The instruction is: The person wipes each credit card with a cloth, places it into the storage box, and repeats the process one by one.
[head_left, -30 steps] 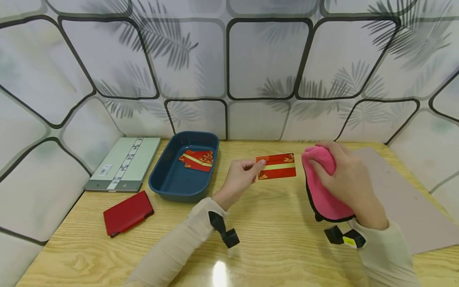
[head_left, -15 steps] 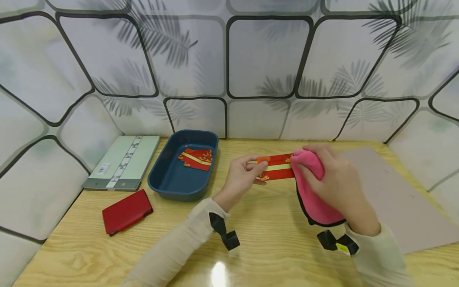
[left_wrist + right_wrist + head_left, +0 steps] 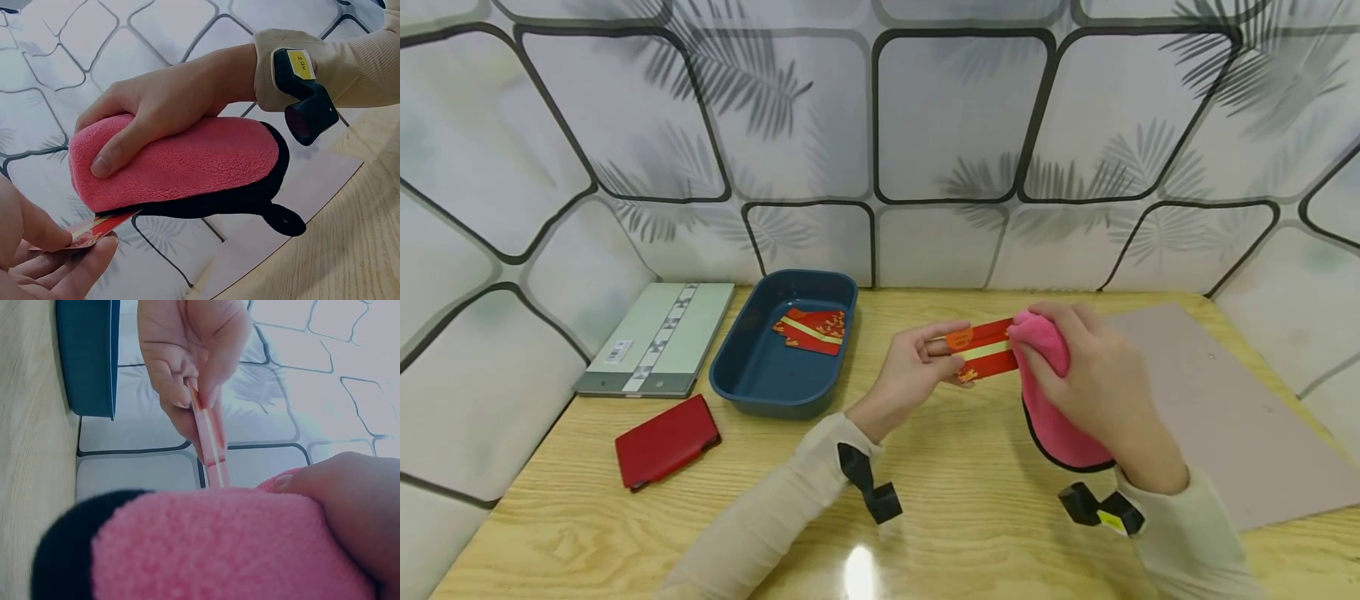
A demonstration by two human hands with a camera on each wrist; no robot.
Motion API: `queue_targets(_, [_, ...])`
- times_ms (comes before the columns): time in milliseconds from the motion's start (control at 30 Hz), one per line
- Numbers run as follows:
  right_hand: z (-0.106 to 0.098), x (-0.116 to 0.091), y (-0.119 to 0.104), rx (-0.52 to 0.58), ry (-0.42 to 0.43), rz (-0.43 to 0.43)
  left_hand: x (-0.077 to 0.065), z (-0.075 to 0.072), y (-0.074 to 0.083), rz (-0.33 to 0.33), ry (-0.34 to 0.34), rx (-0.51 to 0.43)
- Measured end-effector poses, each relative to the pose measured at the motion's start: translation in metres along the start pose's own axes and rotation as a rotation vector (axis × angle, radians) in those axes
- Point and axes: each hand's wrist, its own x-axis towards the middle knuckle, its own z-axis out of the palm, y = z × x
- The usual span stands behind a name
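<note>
In the head view my left hand pinches the left end of a red card with a gold band, thumb on top and fingers beneath. My right hand grips a folded pink cleaning cloth with a black edge, its thumb pressing into the fluffy side. At the card's right end the cloth meets it and hides that part. The left wrist view shows the pink cloth with a black loop, over the tip of the card. Seen edge-on in the right wrist view, the card runs up to the cloth.
A blue tray holds similar red and gold cards. Left of it lie a pale green notebook and a red wallet-like case. A greyish-pink board lies at the right of the wooden table; a patterned backdrop stands behind.
My right hand has brought the cloth leftward from beside the card onto its right end. My left hand has shifted slightly right, and the card is a little more tilted.
</note>
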Motion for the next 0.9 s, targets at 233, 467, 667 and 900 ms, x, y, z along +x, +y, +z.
queue_targets(233, [0.006,-0.002,-0.005,-0.003,-0.016,-0.047,0.0,-0.001,0.0,0.042,-0.121,0.009])
queue_targets(467, [0.013,-0.005,-0.013,0.119,-0.04,-0.1,0.0,0.0,-0.002,0.045,-0.168,-0.007])
queue_targets(667, [0.016,-0.005,-0.014,0.22,-0.037,-0.107,0.0,-0.001,-0.003,0.018,-0.195,-0.018])
queue_targets(900, [0.016,-0.003,-0.01,0.322,-0.045,-0.105,0.001,-0.001,-0.003,0.04,-0.218,-0.039])
